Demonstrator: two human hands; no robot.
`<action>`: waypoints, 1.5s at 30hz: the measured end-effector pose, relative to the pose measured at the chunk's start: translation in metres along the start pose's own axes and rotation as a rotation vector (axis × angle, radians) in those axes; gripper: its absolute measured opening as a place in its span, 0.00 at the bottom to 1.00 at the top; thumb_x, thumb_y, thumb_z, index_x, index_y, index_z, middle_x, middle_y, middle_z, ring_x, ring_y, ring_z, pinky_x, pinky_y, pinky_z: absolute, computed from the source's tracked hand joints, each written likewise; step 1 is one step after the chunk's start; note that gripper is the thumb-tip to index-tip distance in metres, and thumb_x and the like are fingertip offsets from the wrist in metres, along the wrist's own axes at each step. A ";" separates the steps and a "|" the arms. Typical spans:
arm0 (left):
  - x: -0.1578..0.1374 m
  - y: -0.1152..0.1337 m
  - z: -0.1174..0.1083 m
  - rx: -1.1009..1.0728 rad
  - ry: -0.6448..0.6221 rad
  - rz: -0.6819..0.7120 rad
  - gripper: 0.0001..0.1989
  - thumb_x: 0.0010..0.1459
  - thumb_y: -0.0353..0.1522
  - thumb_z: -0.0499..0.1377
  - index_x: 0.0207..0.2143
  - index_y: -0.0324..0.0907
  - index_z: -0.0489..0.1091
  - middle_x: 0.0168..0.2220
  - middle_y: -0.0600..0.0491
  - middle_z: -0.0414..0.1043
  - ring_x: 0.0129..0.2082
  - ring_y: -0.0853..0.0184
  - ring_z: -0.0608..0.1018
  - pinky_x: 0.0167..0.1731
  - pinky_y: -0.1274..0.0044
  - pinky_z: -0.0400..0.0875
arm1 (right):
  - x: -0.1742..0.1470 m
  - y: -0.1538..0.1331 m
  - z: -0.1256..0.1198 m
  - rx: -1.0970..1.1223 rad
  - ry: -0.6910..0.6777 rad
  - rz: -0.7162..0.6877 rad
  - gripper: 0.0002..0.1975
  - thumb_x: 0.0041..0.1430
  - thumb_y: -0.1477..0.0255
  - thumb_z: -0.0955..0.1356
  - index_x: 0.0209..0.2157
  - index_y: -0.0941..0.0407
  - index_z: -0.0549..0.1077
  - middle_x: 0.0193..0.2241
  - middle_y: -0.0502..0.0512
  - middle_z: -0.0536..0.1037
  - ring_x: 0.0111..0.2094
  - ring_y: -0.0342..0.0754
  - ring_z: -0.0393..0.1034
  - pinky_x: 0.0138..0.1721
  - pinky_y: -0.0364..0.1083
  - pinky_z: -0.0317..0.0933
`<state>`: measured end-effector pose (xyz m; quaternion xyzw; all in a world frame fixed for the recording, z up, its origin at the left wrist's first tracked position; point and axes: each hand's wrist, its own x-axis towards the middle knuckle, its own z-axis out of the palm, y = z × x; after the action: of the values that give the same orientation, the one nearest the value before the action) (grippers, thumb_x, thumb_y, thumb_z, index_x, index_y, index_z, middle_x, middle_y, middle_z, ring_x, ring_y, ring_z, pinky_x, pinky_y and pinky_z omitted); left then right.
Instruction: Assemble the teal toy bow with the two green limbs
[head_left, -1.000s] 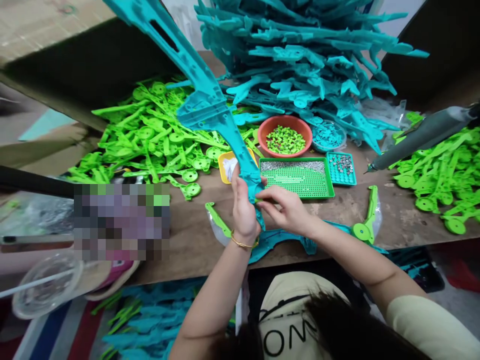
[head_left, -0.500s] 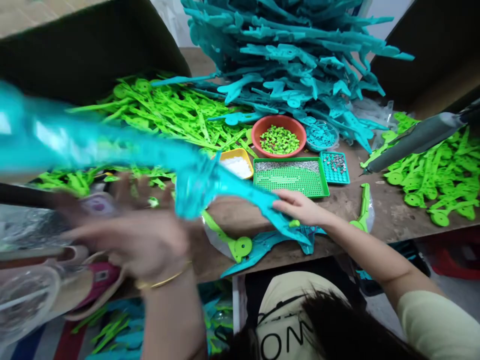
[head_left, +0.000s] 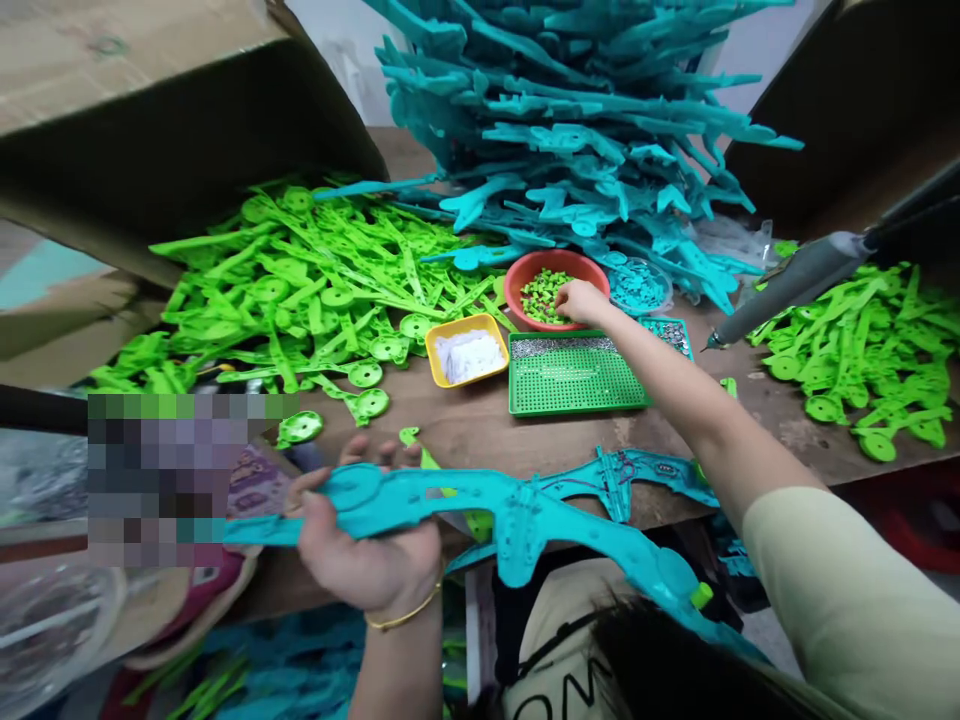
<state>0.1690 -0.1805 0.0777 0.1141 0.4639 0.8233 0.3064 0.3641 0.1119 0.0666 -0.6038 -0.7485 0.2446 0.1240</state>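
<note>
My left hand (head_left: 367, 550) holds a long teal plastic shell (head_left: 457, 497), shaped like part of a toy bow, with the thumb on its near side and the fingers beneath. A short green peg (head_left: 701, 596) sticks out near the shell's right end. In the red bowl (head_left: 517, 268), my right hand (head_left: 583, 302) has its fingers drawn together among small green plastic pieces (head_left: 541, 290); the fingertips are partly hidden. Behind the held shell, another teal shell (head_left: 652, 468) with thin wires lies along the table's front edge.
Green arm-shaped parts (head_left: 300, 290) are heaped at left, with another green heap (head_left: 862, 350) at right. Teal shells (head_left: 555, 140) are stacked high behind. A yellow tray (head_left: 431, 350) and a green perforated tray (head_left: 577, 385) stand mid-table. An electric screwdriver (head_left: 795, 285) hangs at right.
My right hand has let go of the teal shell and moved up into the red bowl. My left hand now grips the shell, which has come lower and nearer my body.
</note>
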 end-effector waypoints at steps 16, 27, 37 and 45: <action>-0.033 -0.044 0.042 -0.143 -0.117 -0.315 0.25 0.49 0.56 0.60 0.28 0.43 0.65 0.29 0.56 0.72 0.34 0.68 0.77 0.38 0.75 0.73 | -0.170 -0.072 0.026 0.675 -0.492 -0.730 0.09 0.56 0.74 0.70 0.41 0.56 0.76 0.41 0.54 0.78 0.43 0.45 0.72 0.49 0.50 0.67; -0.041 -0.038 0.041 -0.148 -0.155 -0.306 0.25 0.49 0.56 0.60 0.29 0.43 0.65 0.28 0.55 0.71 0.32 0.69 0.76 0.37 0.76 0.72 | -0.188 -0.070 0.020 0.512 -0.275 -0.759 0.10 0.63 0.70 0.66 0.43 0.58 0.75 0.40 0.57 0.80 0.40 0.45 0.74 0.42 0.47 0.67; -0.058 -0.034 0.035 -0.160 -0.194 -0.258 0.25 0.51 0.55 0.59 0.29 0.42 0.66 0.28 0.56 0.70 0.33 0.69 0.75 0.40 0.76 0.72 | -0.207 -0.071 0.027 0.681 -0.245 -0.855 0.04 0.59 0.73 0.69 0.36 0.55 0.77 0.39 0.54 0.81 0.43 0.44 0.76 0.45 0.47 0.70; -0.075 -0.031 0.025 -0.126 -0.235 -0.246 0.26 0.53 0.56 0.57 0.34 0.42 0.69 0.31 0.53 0.73 0.35 0.66 0.79 0.44 0.72 0.73 | -0.230 -0.070 0.033 0.808 -0.312 -0.779 0.03 0.58 0.74 0.69 0.33 0.55 0.77 0.37 0.53 0.81 0.45 0.46 0.76 0.50 0.50 0.69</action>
<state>0.2518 -0.1968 0.0725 0.1323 0.3829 0.7881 0.4635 0.3445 -0.1277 0.1000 -0.1454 -0.7721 0.5333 0.3136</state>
